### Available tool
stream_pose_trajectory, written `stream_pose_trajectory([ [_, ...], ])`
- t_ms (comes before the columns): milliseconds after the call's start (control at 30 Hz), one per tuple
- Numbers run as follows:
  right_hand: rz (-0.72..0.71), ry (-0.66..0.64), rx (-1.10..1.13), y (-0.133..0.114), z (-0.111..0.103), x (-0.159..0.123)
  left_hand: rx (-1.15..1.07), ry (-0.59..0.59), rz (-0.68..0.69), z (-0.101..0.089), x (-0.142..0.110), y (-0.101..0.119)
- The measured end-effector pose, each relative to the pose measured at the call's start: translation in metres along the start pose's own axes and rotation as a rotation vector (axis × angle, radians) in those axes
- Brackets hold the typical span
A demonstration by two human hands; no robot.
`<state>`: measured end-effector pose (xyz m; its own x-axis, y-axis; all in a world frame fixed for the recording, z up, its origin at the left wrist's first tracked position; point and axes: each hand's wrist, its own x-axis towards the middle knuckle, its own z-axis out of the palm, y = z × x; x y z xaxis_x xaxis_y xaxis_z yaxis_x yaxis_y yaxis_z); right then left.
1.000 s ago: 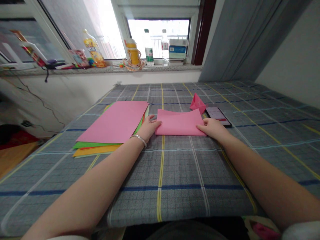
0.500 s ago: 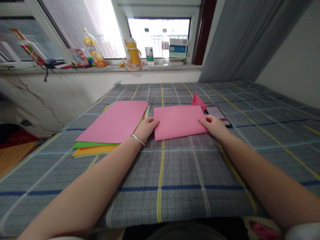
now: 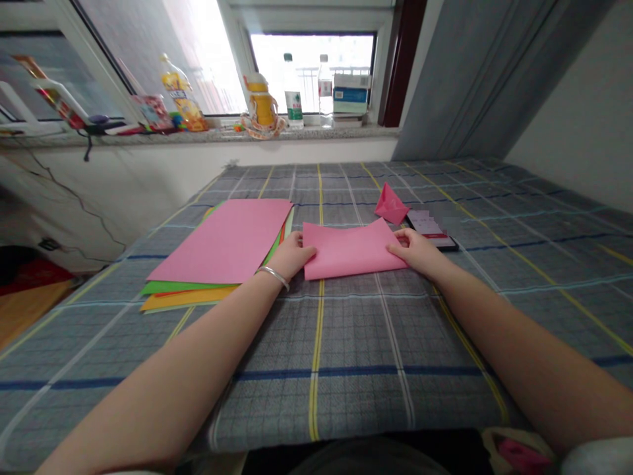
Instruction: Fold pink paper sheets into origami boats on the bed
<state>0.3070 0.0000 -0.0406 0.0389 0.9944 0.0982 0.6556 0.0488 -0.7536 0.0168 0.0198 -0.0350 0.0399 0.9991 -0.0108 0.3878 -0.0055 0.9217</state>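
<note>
A pink sheet of paper [image 3: 349,249] lies on the grey checked cloth [image 3: 346,343], its far edge slightly curled up. My left hand [image 3: 291,254], a silver bangle on its wrist, pinches the sheet's left edge. My right hand [image 3: 415,251] pinches the right edge. To the left of my left hand lies a stack of coloured paper [image 3: 217,251] with a pink sheet on top and green and orange beneath.
A small folded pink paper shape [image 3: 390,204] and a phone [image 3: 429,228] lie just beyond my right hand. The windowsill [image 3: 208,135] carries bottles, a box and toys. A grey curtain [image 3: 484,79] hangs at the right.
The pink sheet's far edge rose flat and larger half a second ago, then dropped back and curled; both hands kept hold of its side edges and shifted slightly.
</note>
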Motion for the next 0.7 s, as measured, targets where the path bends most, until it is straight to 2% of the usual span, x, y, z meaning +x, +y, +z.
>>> stream_pose_trajectory([
  [133, -0.007, -0.002, -0.09, -0.004, 0.001, -0.002, 0.099, 0.005, -0.02, -0.002, 0.003, -0.004],
  [233, -0.003, 0.027, -0.085, -0.004, 0.002, -0.002, 0.018, -0.01, -0.037, -0.003, 0.0, -0.002],
  [433, -0.022, 0.055, 0.246, 0.001, 0.002, 0.002, -0.304, -0.181, -0.039, -0.002, -0.007, 0.006],
  [567, 0.077, 0.028, 0.392, 0.0, 0.0, 0.0, -0.333, -0.259, -0.044, -0.001, -0.01, 0.007],
  [700, 0.119, 0.109, 0.37, -0.005, -0.001, -0.003, -0.292, -0.257, 0.0, 0.0, -0.011, 0.008],
])
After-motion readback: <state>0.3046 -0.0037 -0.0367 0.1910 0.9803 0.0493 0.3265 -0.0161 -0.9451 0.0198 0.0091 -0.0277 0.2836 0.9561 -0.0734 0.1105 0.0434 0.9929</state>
